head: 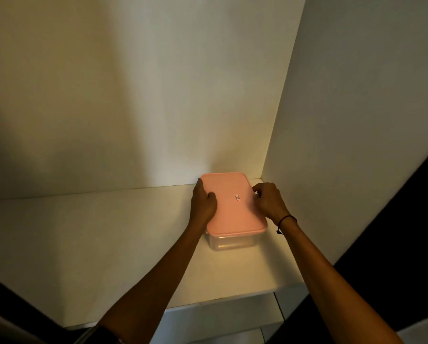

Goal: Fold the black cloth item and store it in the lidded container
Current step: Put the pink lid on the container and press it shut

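Note:
A clear plastic container (230, 242) with a pink lid (232, 207) sits on a white shelf (96, 232), near the back right corner. The lid is on and carries a small label at its middle. My left hand (203, 202) grips the lid's left edge, thumb on top. At the lid's right edge, my right hand (270, 201) has its fingers curled on the rim. No black cloth is in view; the container's clear front wall shows nothing dark inside.
White walls close the shelf at the back (133, 95) and on the right (344, 120). The shelf's front edge (220, 302) runs below the container. Dark areas lie at the lower left and right corners.

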